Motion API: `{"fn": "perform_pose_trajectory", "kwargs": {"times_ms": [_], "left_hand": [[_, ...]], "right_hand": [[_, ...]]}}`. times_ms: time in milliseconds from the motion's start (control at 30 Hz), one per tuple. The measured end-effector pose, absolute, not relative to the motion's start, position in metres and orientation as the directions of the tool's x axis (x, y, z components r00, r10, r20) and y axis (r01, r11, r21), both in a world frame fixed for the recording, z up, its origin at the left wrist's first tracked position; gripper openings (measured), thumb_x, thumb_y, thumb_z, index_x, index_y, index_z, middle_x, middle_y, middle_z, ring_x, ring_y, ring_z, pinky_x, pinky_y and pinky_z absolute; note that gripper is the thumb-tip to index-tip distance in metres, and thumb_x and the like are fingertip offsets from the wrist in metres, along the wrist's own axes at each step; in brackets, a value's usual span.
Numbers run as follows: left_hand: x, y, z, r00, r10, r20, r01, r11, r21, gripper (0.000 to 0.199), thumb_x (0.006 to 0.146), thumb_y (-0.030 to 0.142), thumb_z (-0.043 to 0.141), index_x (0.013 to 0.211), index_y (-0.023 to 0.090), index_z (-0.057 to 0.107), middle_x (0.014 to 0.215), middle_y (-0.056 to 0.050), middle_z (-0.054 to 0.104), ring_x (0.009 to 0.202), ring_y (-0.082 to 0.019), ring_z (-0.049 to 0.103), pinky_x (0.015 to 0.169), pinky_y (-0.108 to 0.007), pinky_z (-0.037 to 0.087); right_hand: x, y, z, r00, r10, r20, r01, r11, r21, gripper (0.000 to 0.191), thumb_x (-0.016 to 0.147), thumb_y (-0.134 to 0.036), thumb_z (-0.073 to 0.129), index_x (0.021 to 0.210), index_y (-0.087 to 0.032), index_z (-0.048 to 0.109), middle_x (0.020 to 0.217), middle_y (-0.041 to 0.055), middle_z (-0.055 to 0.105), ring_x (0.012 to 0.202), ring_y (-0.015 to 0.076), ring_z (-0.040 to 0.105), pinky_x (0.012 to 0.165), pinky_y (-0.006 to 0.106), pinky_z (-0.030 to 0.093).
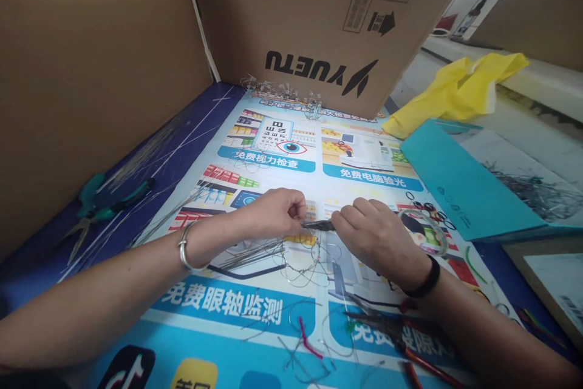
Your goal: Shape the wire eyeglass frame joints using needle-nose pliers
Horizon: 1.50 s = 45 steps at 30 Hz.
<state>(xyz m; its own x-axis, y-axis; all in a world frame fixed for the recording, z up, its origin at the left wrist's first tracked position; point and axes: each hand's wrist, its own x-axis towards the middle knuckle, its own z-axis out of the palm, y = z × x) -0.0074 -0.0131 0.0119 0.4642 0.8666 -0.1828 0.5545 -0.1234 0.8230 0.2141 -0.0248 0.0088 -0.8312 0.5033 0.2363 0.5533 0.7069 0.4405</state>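
Observation:
Above the middle of the printed sheet, my left hand [279, 213] is closed in a pinch on a thin metal wire, most of it hidden by the fingers. My right hand [371, 234] is wrapped round a pair of pliers [321, 226], whose dark jaws point left and meet my left fingertips. The handles are hidden in my palm. Below the hands lie a bundle of straight wires [255, 255] and a tangle of bent wire loops [303, 267]. A second pair of pliers [387, 325] with orange-red handles rests under my right forearm.
Green-handled pliers [107, 204] lie at left beside long straight wires [146, 152]. A cardboard box [291, 25] walls off the back. At right are a teal box [464, 182] with wire pieces, a yellow bag [455, 91], a clear tape roll [439, 234] and small rings [428, 207].

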Motion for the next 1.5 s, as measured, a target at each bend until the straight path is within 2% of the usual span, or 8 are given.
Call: {"fn": "perform_pose_trajectory", "kwargs": {"times_ms": [300,533,633,867,1000,1100,1267,1500], "left_hand": [[-0.008,-0.011,0.007,0.472,0.868,-0.154,0.567,-0.165,0.807,0.011,0.060,0.014,0.054,0.071,0.018,0.054,0.064,0.003,0.056,0.058,-0.010,0.048,0.052,-0.021,0.034],[-0.009,-0.010,0.009,0.478,0.862,-0.172,0.527,-0.124,0.841,0.011,0.059,0.014,0.054,0.070,0.017,0.054,0.065,0.002,0.057,0.058,-0.010,0.049,0.053,-0.021,0.035],[-0.008,-0.010,0.009,0.469,0.860,-0.202,0.543,-0.100,0.834,0.013,0.058,0.013,0.054,0.071,0.017,0.054,0.064,0.002,0.057,0.057,-0.010,0.049,0.052,-0.021,0.035],[-0.010,-0.008,0.008,0.472,0.851,-0.232,0.483,-0.030,0.875,0.014,0.058,0.013,0.055,0.071,0.017,0.053,0.063,0.003,0.054,0.056,-0.010,0.047,0.051,-0.021,0.035],[-0.010,-0.007,0.006,0.504,0.821,-0.269,0.429,0.032,0.903,0.017,0.057,0.012,0.056,0.073,0.017,0.052,0.061,0.004,0.053,0.054,-0.008,0.046,0.049,-0.020,0.034],[-0.009,-0.009,0.004,0.520,0.814,-0.257,0.409,0.027,0.912,0.018,0.057,0.011,0.056,0.074,0.017,0.052,0.061,0.005,0.051,0.054,-0.008,0.045,0.048,-0.019,0.033],[-0.009,-0.009,0.003,0.518,0.812,-0.270,0.411,0.041,0.911,0.018,0.058,0.013,0.057,0.075,0.017,0.052,0.061,0.005,0.052,0.055,-0.008,0.045,0.049,-0.019,0.034],[-0.012,-0.008,0.005,0.518,0.820,-0.244,0.441,-0.011,0.898,0.017,0.059,0.014,0.057,0.075,0.017,0.051,0.062,0.004,0.054,0.056,-0.009,0.046,0.051,-0.020,0.034]], "right_hand": [[0.209,-0.024,0.009,-0.755,0.643,0.126,0.655,0.746,0.119,0.010,0.080,-0.018,0.054,0.071,-0.018,0.056,0.072,0.0021,0.059,0.069,0.0154,0.047,0.060,0.029,0.026],[0.209,-0.026,0.008,-0.718,0.687,0.111,0.694,0.720,0.030,0.012,0.083,-0.020,0.052,0.073,-0.017,0.059,0.073,0.0024,0.062,0.069,0.0140,0.050,0.060,0.026,0.028],[0.209,-0.026,0.006,-0.721,0.670,0.174,0.687,0.725,0.052,0.014,0.083,-0.020,0.052,0.071,-0.017,0.058,0.071,0.0025,0.061,0.067,0.0142,0.048,0.060,0.027,0.028],[0.205,-0.032,0.007,-0.735,0.620,0.276,0.675,0.707,0.209,0.013,0.080,-0.015,0.054,0.067,-0.019,0.056,0.066,0.0029,0.055,0.066,0.0176,0.043,0.060,0.030,0.025],[0.204,-0.033,0.004,-0.715,0.620,0.325,0.689,0.703,0.176,0.014,0.081,-0.018,0.054,0.067,-0.018,0.056,0.066,0.0035,0.055,0.067,0.0176,0.042,0.060,0.030,0.025],[0.204,-0.033,0.002,-0.717,0.617,0.324,0.686,0.705,0.178,0.015,0.081,-0.017,0.053,0.067,-0.018,0.055,0.065,0.0035,0.054,0.067,0.0176,0.041,0.060,0.031,0.025],[0.204,-0.037,0.006,-0.742,0.602,0.295,0.671,0.671,0.315,0.013,0.081,-0.012,0.052,0.070,-0.019,0.054,0.067,0.0038,0.051,0.068,0.0190,0.038,0.060,0.033,0.021],[0.206,-0.037,0.008,-0.704,0.637,0.314,0.708,0.593,0.384,0.014,0.081,-0.012,0.051,0.069,-0.019,0.053,0.065,0.0043,0.049,0.067,0.0194,0.037,0.059,0.033,0.020]]}}
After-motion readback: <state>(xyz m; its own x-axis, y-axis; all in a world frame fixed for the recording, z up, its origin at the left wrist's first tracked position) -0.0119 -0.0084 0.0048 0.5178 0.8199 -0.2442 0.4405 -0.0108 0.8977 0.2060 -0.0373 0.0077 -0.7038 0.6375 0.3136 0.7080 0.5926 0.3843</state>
